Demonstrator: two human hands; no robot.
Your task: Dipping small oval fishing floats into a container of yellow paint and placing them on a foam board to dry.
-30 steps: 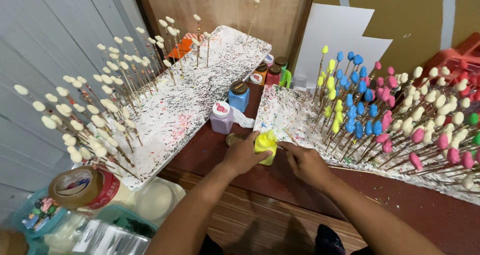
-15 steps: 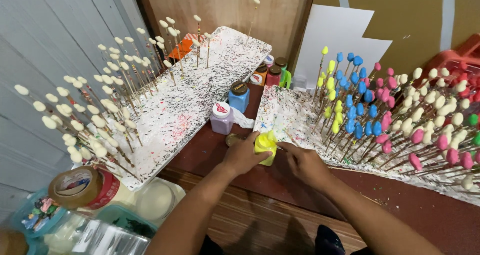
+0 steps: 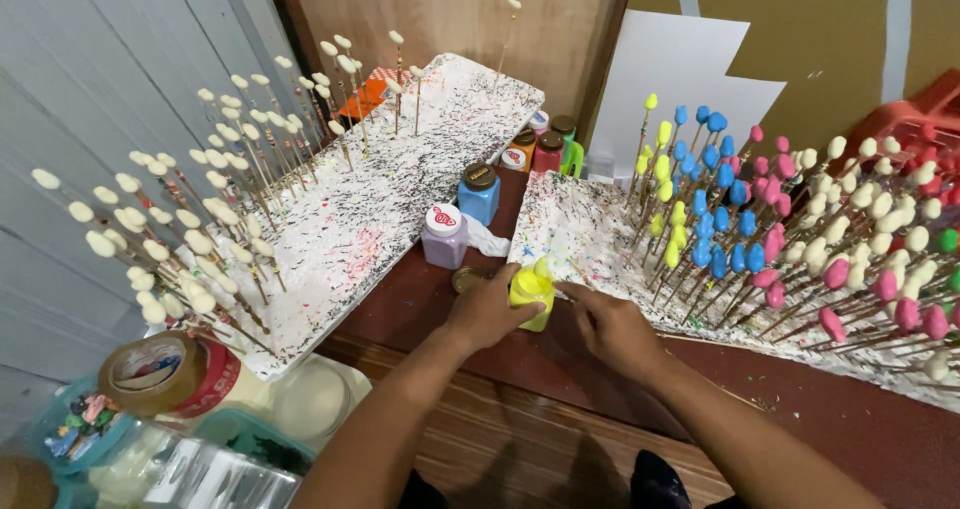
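1. A small yellow plastic paint bottle (image 3: 531, 295) stands upright on the dark red tabletop (image 3: 420, 304), its long axis vertical and its open neck pointing up, just at the near left corner of the right-hand paint-speckled white foam board (image 3: 580, 231).
2. The left hand (image 3: 487, 311) is wrapped around the bottle's left side, fingers curled narrow against its wall, holding it steady.
3. The right hand (image 3: 612, 329) lies just right of the bottle, fingertips pinched close together at the bottle's shoulder; what the pinch holds, if anything, I cannot tell.
4. One round brown cap (image 3: 465, 278) lies flat on the tabletop just left of the bottle, partly behind the left hand.
5. Behind the bottle stand two nearer bottles: one lilac bottle with a white lid bearing a red mark (image 3: 443, 235), and one blue bottle with a brown lid (image 3: 479, 192).
6. Farther behind is a cluster of about four small bottles, among them an orange one (image 3: 520, 149) and a red one (image 3: 547, 151).
7. Right of the bottle, sticks with yellow, blue, pink and cream tips (image 3: 720, 224) stand in the board, too many to count.
8. Left of the bottle, a second speckled foam board (image 3: 390, 184) carries many cream-tipped sticks (image 3: 210, 214).
9. Far left and nearer than the bottle lies one roll of brown packing tape (image 3: 155, 374) with a red-and-white core label.
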